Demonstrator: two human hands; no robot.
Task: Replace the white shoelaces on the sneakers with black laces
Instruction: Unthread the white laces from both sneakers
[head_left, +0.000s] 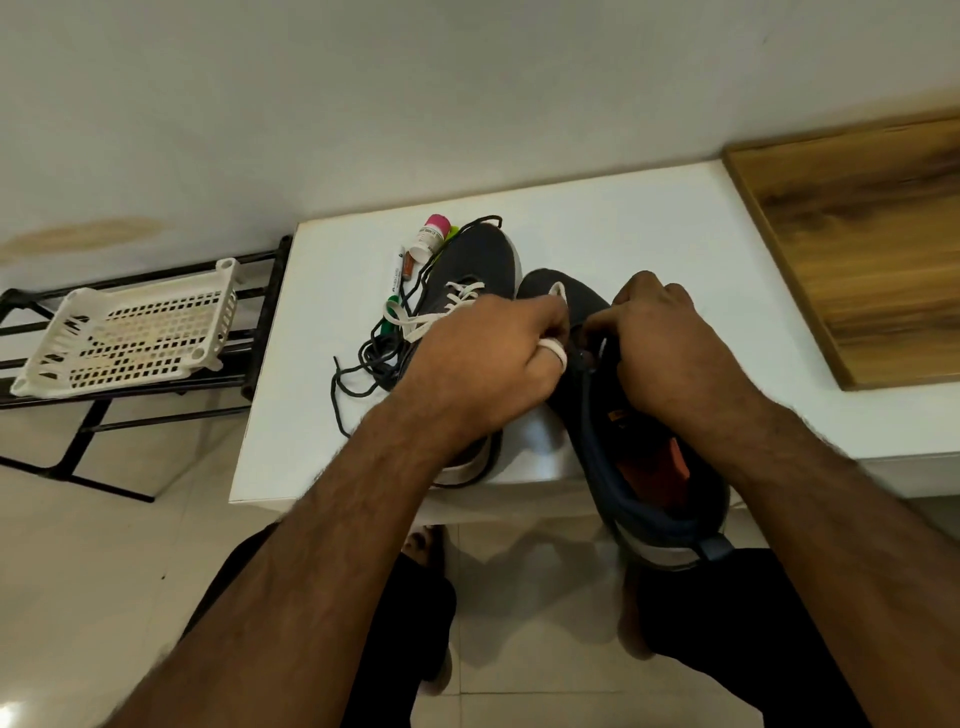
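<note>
a white table (649, 249) is seen from above, with two dark grey sneakers resting on it. the right sneaker (660, 447) lies nearer the viewer, its heel hanging over the table's front edge, its orange insole showing. the left hand (488, 358) is curled closed over the lace area, with a white shoelace (551, 349) looped around one finger and pinched. the right hand (670, 343) is curled over the tongue of this sneaker, its fingertips pressed together at the eyelets; what exactly is pinched there cannot be told. a loop of the white shoelace pokes up between the two hands near the toe. the left sneaker (475, 270) sits just behind the left hand, with white laces (462, 293) threaded through it. a loose tangle of black laces (374, 358) is draped on the table beside and around the left sneaker. beyond it lie a pink-capped bottle (430, 236) and a white marker (396, 273). a white plastic basket (130, 332) rests on a black rack (67, 441) to the left. a wooden board (862, 244) lies at the right.
</note>
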